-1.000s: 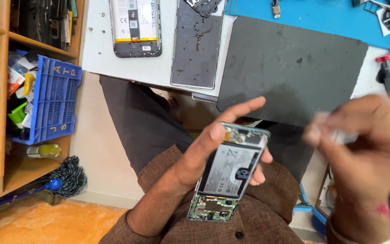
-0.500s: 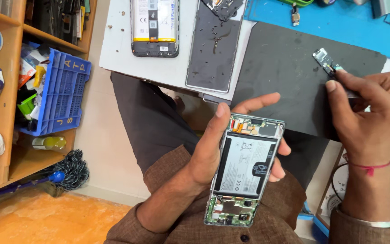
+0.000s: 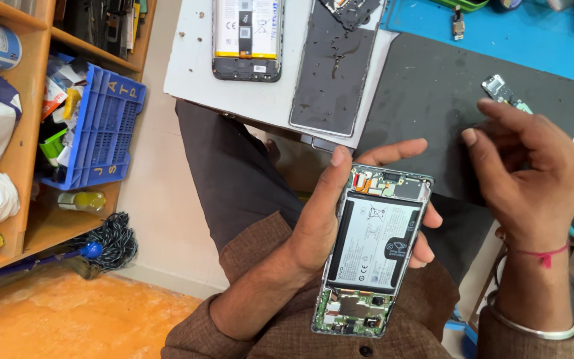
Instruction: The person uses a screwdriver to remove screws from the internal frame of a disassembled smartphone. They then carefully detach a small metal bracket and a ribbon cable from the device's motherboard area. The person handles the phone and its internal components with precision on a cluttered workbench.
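My left hand [image 3: 330,213] grips an opened smartphone [image 3: 373,249] with its back cover off, over my lap. Its grey battery and green circuit boards face up. My right hand [image 3: 533,173] hovers over the dark grey work mat [image 3: 426,113], fingers curled loosely with nothing seen in them. A small circuit board part [image 3: 503,92] lies on the mat just beyond the fingertips of my right hand.
A second opened phone with a battery [image 3: 247,33] and a detached dark phone panel [image 3: 333,73] lie on the white table [image 3: 194,73]. A blue mat [image 3: 499,40] covers the far side. At left, wooden shelves [image 3: 28,219] hold a blue crate [image 3: 104,126], bottles and bags.
My right hand came off the small board part on the mat and drew back toward me. The opened phone stays in my left hand.
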